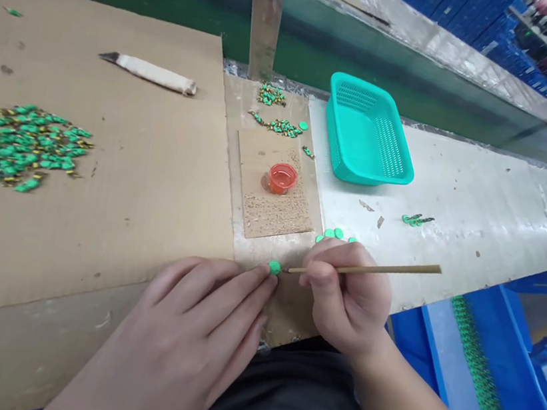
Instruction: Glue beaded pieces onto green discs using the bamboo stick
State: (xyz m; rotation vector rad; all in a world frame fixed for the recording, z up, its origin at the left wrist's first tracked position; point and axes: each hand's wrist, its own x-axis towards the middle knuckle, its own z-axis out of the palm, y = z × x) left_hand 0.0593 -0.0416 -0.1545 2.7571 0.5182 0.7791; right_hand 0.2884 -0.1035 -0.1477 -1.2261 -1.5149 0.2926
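My left hand (201, 330) lies low in the middle, its fingers together, pinching a small round green piece (274, 267) at the fingertips. Closed around a thin wooden stick (396, 269), my right hand (349, 296) points the stick's narrow dark end at that green piece. The end is at or just beside the piece; contact is too small to make out. Several flat green discs (334, 233) lie just beyond my right knuckles, partly hidden by them. Farther back, a small red cup (282, 178) stands on a speckled cardboard piece (272, 218).
At left, a pile of green, yellow and dark pieces (24, 145) covers some cardboard (155, 183), near a wrapped knife-like tool (150, 72). Small heaps (284, 127) lie behind the cup. A turquoise basket (371, 130) stands behind; a blue tray (488, 374) is lower right.
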